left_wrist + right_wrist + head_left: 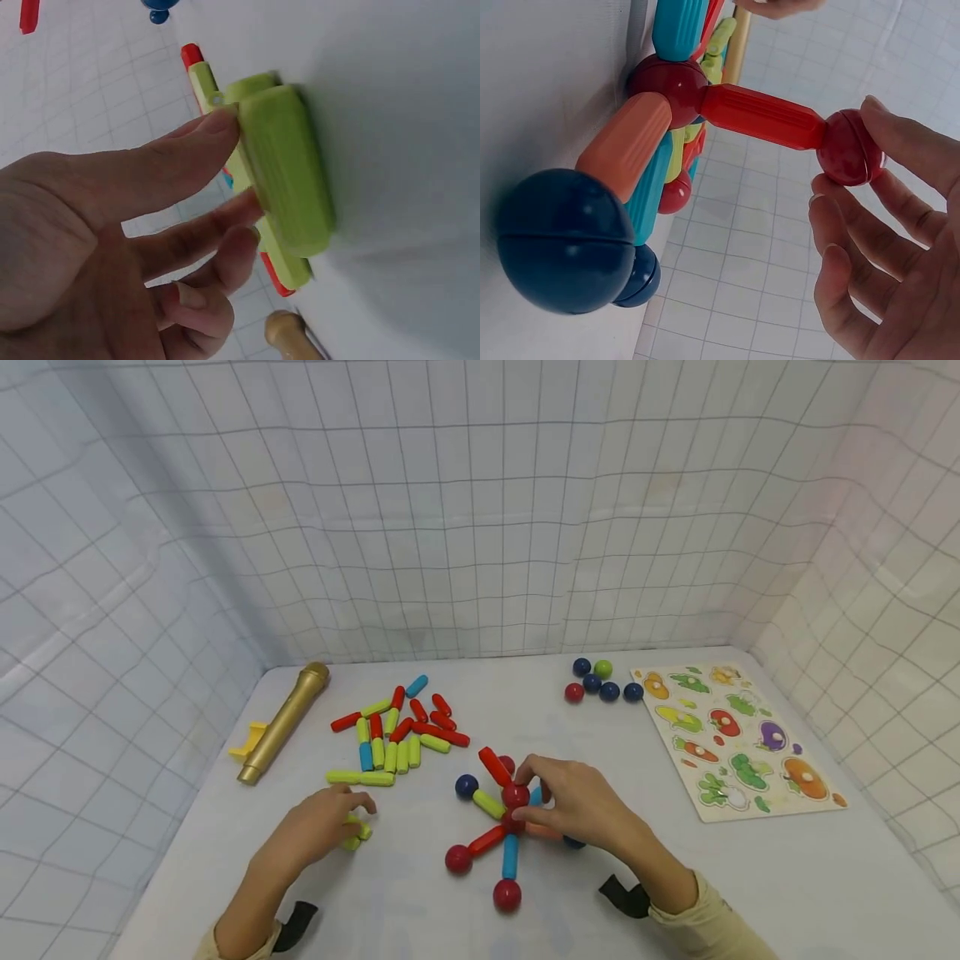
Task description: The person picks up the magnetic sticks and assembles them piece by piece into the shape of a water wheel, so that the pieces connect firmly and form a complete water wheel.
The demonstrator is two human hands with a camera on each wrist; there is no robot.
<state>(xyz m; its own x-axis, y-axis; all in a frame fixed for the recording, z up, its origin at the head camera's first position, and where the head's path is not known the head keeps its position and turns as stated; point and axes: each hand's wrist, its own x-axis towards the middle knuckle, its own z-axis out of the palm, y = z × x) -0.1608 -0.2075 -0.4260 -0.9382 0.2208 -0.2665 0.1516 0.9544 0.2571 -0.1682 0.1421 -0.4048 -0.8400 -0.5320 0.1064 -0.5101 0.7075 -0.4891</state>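
My right hand (573, 797) pinches a red ball (851, 148) between thumb and fingertips. In the right wrist view a red rod (765, 116) joins this ball to a red hub ball (676, 86), from which blue, orange and other rods spread out. Red and dark blue balls cap several of them, such as a big dark blue ball (566, 240). Just beyond the right fingertips slants another red rod (495, 766); its join is unclear. To the left, my left hand (318, 827) holds short yellow-green rods (289, 172) low over the table, its fingers partly covering them.
Loose red, yellow-green and blue rods (402, 752) lie at the back left. Beside them are a gold microphone (285, 727) and a yellow piece (247, 743). Several loose balls (610, 692) sit at the back right, near a vegetable puzzle board (738, 743). Grid-patterned cloth (450, 527) surrounds the table.
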